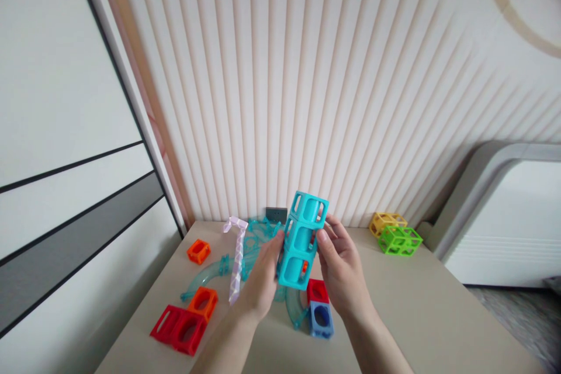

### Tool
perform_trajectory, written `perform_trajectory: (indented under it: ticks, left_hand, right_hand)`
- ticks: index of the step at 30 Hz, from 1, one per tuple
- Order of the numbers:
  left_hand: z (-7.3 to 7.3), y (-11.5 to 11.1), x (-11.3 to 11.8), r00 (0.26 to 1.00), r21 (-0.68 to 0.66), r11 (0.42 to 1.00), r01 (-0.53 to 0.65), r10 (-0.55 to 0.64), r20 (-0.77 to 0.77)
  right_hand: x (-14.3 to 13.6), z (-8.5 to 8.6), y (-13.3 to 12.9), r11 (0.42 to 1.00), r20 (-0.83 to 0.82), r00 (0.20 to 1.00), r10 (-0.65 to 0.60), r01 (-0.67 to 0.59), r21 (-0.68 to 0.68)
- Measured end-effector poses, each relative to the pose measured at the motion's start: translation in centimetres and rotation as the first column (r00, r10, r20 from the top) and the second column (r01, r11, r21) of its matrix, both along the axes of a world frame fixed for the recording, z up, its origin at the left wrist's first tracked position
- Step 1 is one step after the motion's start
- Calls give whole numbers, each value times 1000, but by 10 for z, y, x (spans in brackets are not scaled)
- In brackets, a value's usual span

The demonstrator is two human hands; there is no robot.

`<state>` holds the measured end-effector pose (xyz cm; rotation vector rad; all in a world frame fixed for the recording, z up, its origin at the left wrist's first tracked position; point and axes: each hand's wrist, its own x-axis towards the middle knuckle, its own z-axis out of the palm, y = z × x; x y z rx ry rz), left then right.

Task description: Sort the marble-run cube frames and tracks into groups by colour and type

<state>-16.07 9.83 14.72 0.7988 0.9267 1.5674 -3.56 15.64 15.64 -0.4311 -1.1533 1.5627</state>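
Note:
A tilted column of turquoise open-sided cube blocks (pixel 302 239) is held up over the table between both hands. My left hand (pixel 262 274) grips its left side, thumb toward the middle block. On the right edge, my right hand (pixel 344 266) closes thumb and fingers around the upper and middle part. Behind and below the column lie clear teal track pieces (pixel 254 245), partly hidden by my left hand. A red cube block (pixel 317 290) and a blue cube block (pixel 321 320) with a round hole sit just below my right hand.
Red blocks (pixel 179 329) and orange blocks (pixel 199 251) lie at the left, near a lilac patterned jointed strip (pixel 237 257). Yellow (pixel 385 222) and green frame blocks (pixel 400 241) stand at the back right. A ribbed wall (pixel 280 99) bounds the table (pixel 394 310).

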Motion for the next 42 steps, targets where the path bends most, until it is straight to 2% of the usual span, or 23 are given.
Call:
perform_trajectory:
  ticks: [3, 6, 13, 19, 23, 26, 28, 30, 31, 33, 34, 35, 36, 38, 40, 42]
  left_hand:
    - [14, -7, -3, 942, 131, 981, -140, 173, -287]
    - [24, -14, -6, 889, 150, 973, -173, 220, -401]
    - [19, -17, -14, 894, 154, 963, -220, 262, -364]
    - [30, -24, -13, 890, 147, 971, -188, 231, -394]
    - [31, -26, -14, 900, 117, 975, -187, 217, -378]
    - [30, -26, -17, 896, 96, 982, -165, 189, -402]
    - [30, -25, -15, 894, 79, 984, -158, 176, -411]
    - [31, -25, -10, 901, 72, 983, -169, 184, -393]
    - [32, -25, -6, 906, 73, 981, -181, 196, -376]
    - [33, -25, 1, 908, 86, 972, -217, 234, -347]
    - [32, -24, 4, 903, 96, 966, -239, 257, -344]
    - [30, -23, 6, 894, 105, 961, -257, 278, -352]
    - [27, -21, 7, 884, 112, 958, -266, 288, -368]
    - [19, -14, 9, 868, 114, 958, -264, 287, -404]
    - [9, -4, 11, 863, 107, 964, -245, 267, -429]
    - [-1, 7, 19, 868, 109, 969, -222, 247, -430]
  right_hand:
    - [-1, 5, 1, 998, 45, 999, -21, 19, 52]
    - [-1, 11, -2, 994, 107, 994, 8, -20, 109]
    - [3, 12, -11, 970, 199, 979, 37, -83, 228]
    - [11, 13, -13, 961, 221, 975, 32, -90, 260]
    - [12, 15, -19, 952, 234, 972, 17, -87, 293]
    - [19, 10, -18, 932, 285, 956, -64, -45, 360]
    - [32, -2, -6, 901, 329, 916, -229, 72, 427]
    - [57, -23, 18, 821, 353, 801, -483, 275, 500]
    - [74, -38, 34, 743, 349, 692, -632, 411, 529]
    - [116, -69, 68, 536, 351, 407, -844, 597, 596]
    - [138, -85, 85, 437, 364, 254, -896, 647, 625]
    - [159, -101, 101, 374, 404, 113, -908, 655, 656]
    - [178, -115, 114, 344, 442, 6, -897, 639, 688]
    - [207, -137, 133, 377, 517, -85, -852, 585, 718]
    - [222, -152, 145, 434, 580, -115, -806, 551, 712]
    - [224, -160, 152, 484, 638, -121, -761, 548, 682]
